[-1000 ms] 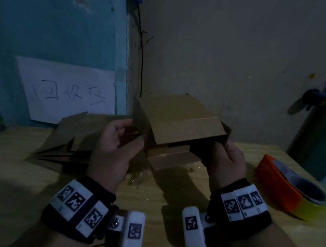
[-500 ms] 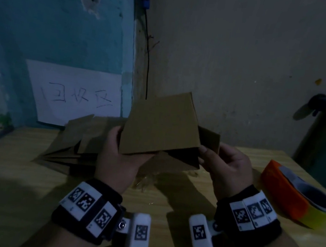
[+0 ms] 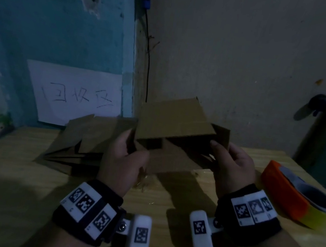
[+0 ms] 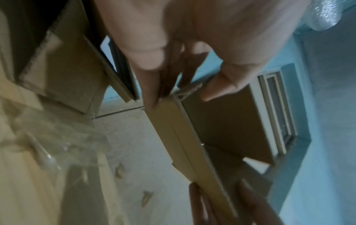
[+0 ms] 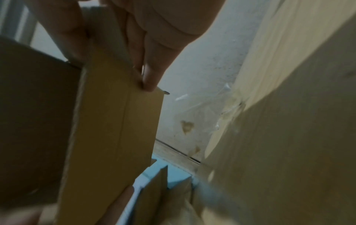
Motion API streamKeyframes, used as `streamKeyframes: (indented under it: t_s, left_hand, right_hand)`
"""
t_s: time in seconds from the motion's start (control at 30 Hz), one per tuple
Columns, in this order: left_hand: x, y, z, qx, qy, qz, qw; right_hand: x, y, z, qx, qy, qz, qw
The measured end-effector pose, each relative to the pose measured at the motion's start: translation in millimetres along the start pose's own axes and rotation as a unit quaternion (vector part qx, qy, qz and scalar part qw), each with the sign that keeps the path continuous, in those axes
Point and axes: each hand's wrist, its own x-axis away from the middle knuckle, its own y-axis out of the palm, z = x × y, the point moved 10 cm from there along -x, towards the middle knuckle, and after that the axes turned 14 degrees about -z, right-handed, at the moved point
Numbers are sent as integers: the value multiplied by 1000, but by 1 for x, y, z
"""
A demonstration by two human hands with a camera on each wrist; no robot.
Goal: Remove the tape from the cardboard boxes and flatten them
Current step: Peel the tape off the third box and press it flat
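Note:
A small brown cardboard box (image 3: pixel 172 122) is held up over the wooden table (image 3: pixel 18 177), its flaps loose and its body partly collapsed. My left hand (image 3: pixel 122 159) grips its left edge, with the thumb and fingers pinching the cardboard (image 4: pixel 173 121) in the left wrist view. At the right side my right hand (image 3: pixel 233 164) pinches the box's edge (image 5: pixel 115 114) between thumb and fingers. Crumpled clear tape (image 3: pixel 144 182) lies on the table under the box.
Several flattened boxes (image 3: pixel 82 140) lie stacked at the back left, below a white paper sign (image 3: pixel 73 96) on the blue wall. An orange and yellow tape roll (image 3: pixel 301 193) sits at the right edge of the table. The corner wall stands close behind.
The box has been turned and pushed flatter between my hands. My left hand has shifted from under the box to gripping its left edge, and the right hand has moved outward.

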Motion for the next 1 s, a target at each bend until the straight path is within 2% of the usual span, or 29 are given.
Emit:
streamKeyframes:
  t_s: [0.13, 0.23, 0.3, 0.33, 0.47, 0.53, 0.63, 0.7, 0.73, 0.83, 1.0]
  left_hand:
    - [-2, 4, -6, 105, -12, -20, 994]
    - [-2, 7, -3, 153, 1, -43, 987]
    - [-4, 8, -1, 174, 16, -50, 983]
    - [-4, 7, 0, 188, 17, -43, 981]
    - [2, -6, -5, 258, -11, 50, 965]
    - [3, -8, -11, 299, -34, 59, 952]
    - [6, -8, -15, 282, -76, 46, 955]
    - [5, 0, -16, 264, -91, 7, 960]
    - [3, 0, -18, 252, -91, 0, 963]
    - [2, -10, -15, 227, -65, 37, 971]
    - [-4, -1, -10, 211, -67, -6, 975]
  right_hand:
    - [-2, -4, -3, -102, -4, 12, 995]
    - [-3, 2, -8, -92, -36, -13, 995]
    - [-7, 1, -3, -82, -14, -11, 996]
    - [-8, -2, 3, -92, 7, -4, 996]
    - [-3, -6, 8, -107, 46, 19, 993]
    - [-1, -7, 11, -96, 63, 15, 993]
    - [-3, 0, 12, -70, 99, -19, 992]
    - [-1, -2, 7, -51, 93, -9, 994]
    - [0, 0, 4, -55, 79, -12, 995]
    - [0, 10, 5, -83, 65, -27, 994]
    - [1, 21, 0, -84, 89, -72, 990]
